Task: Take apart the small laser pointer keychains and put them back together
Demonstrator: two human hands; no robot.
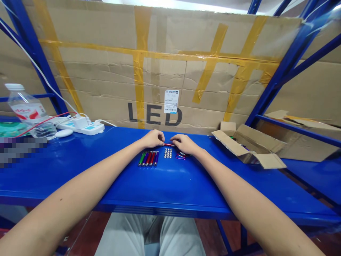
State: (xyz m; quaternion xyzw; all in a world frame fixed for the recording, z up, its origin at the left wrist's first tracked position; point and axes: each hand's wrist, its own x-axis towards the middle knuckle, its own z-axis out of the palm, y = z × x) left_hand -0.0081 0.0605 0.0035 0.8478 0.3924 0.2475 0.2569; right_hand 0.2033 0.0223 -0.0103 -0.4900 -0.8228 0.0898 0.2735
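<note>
Both hands meet at the middle of the counter (170,185); left hand (153,138) and right hand (185,144) each pinch one end of a small red tube (168,144), fingers curled shut on it; the tube lies level, just above the surface, bridging the gap between the fingertips; a grip at both ends looks like it steadies each half separately.

Just nearer the body than the left hand: a row of tubes (148,158), green, red and purple, side by side and touching, ends lined up; probably laid that way so none rolls off. Between the hands and slightly nearer: round batteries (168,153) packed in a tight block, close enough to grab. Under the right hand's heel: clips (180,155), partly hidden, can't count them.

Right of the right hand, well apart: open box (249,147), flaps down toward the hands. Far left of the left hand: power strip (84,127) and bottle (25,108), out of the way.
</note>
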